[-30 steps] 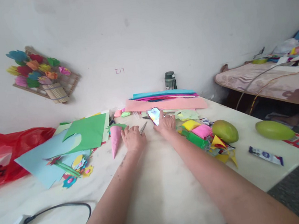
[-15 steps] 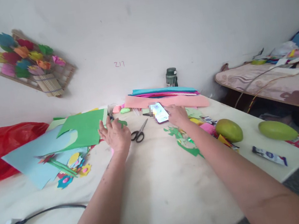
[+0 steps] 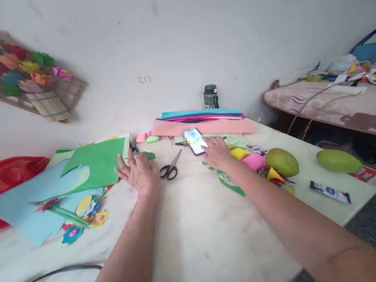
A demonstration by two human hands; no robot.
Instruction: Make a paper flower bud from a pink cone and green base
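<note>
My left hand (image 3: 139, 173) is over the table with its fingers spread, beside the green paper sheet (image 3: 99, 160), and it holds nothing. Just right of it lies a pair of scissors (image 3: 171, 167) with black handles, blades pointing away from me. My right hand (image 3: 219, 154) reaches far forward, fingers stretched out and apart, its fingertips at the right edge of a lit phone (image 3: 195, 141). Green paper scraps (image 3: 231, 187) lie below that hand, partly covered by the hand and forearm.
Light blue paper (image 3: 19, 196), paper flowers (image 3: 72, 235) and a red plastic bag (image 3: 4, 182) are on the left. Green mangoes (image 3: 281, 162) and a tube (image 3: 330, 192) sit right. Rolled coloured sheets (image 3: 203, 125) and a dark bottle (image 3: 210, 96) stand by the wall.
The view has turned slightly right, so everything sits further left. My right hand has drawn a little lower, its fingers now flatter and more spread. My left hand remains spread beside the scissors.
</note>
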